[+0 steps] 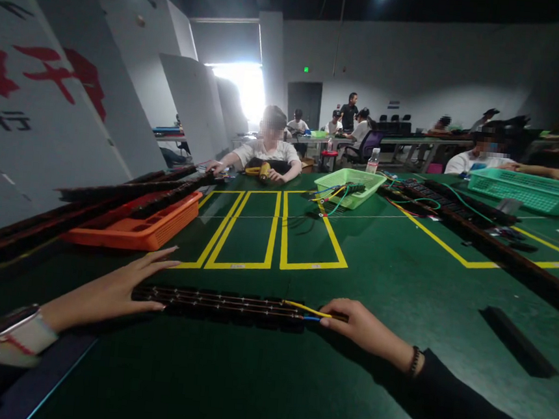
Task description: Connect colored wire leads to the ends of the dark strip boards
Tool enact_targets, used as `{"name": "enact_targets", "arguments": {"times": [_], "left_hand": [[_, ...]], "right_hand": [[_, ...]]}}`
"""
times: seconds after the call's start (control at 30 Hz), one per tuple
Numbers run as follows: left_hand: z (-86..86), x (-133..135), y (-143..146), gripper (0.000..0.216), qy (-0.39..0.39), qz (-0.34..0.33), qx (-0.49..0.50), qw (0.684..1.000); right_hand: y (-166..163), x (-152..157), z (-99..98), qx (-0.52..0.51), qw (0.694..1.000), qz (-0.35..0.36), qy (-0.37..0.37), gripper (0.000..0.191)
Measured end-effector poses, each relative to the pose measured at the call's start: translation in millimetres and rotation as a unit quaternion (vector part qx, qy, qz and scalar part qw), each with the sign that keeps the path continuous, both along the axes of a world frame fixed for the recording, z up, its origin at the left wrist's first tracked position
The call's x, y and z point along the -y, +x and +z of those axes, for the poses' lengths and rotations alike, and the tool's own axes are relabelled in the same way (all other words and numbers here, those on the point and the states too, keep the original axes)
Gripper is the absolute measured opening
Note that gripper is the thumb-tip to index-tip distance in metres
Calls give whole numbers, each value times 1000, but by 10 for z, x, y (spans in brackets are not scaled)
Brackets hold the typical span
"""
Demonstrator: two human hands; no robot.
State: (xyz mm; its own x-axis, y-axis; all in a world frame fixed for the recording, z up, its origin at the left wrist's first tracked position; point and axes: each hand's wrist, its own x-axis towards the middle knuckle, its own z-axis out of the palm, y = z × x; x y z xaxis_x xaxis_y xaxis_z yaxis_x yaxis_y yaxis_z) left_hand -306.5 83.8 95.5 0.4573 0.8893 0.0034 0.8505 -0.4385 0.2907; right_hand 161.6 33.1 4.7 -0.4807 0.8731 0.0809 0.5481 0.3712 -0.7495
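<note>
A long black strip [222, 305] with rows of small contacts lies across the green table in front of me. My left hand [120, 287] rests flat on its left end, fingers stretched out. My right hand [360, 324] is at its right end, fingers curled around yellow and blue wires [307, 311] that lie along the strip.
An orange tray [136, 226] holding long black strips sits at the left. Yellow tape rectangles [267, 234] mark the table ahead. A green basket [350, 186] of coloured wires and another green basket [530, 191] stand farther off. A loose black bar [516, 347] lies at right. Several people sit at tables beyond.
</note>
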Motion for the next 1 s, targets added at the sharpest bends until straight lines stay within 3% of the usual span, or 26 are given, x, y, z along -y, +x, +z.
{"name": "enact_targets", "arguments": {"times": [0.1,0.17,0.3,0.4,0.5,0.57,0.67,0.83,1.0], "left_hand": [[15,186,495,65,27,8,80,996],[22,374,956,53,1,-26,150,988],[-57,750,1952,30,-156,-166,241,943],[-270,899,2584,33,-300,-173,301,889],[-571,924,3017,50,-486,-121,371,782],[-748,904,3176,52,-525,-85,438,725],[-887,872,3242,57,-549,-21,489,677],[-885,865,3161,50,-562,35,587,582],[-913,841,3155,25,-525,67,715,456]], "right_hand": [[20,-26,-18,-27,1000,-3,-15,30],[31,-41,-26,-36,999,-4,-23,33],[30,-50,-51,-42,999,-6,-28,33],[27,-43,-73,-39,999,-3,0,29],[27,-32,-69,-13,999,2,38,26],[25,-24,-58,4,997,3,80,24],[17,-9,-59,31,983,-3,182,21],[12,6,-112,108,934,-23,340,18],[-11,37,-73,223,872,2,435,24]]}}
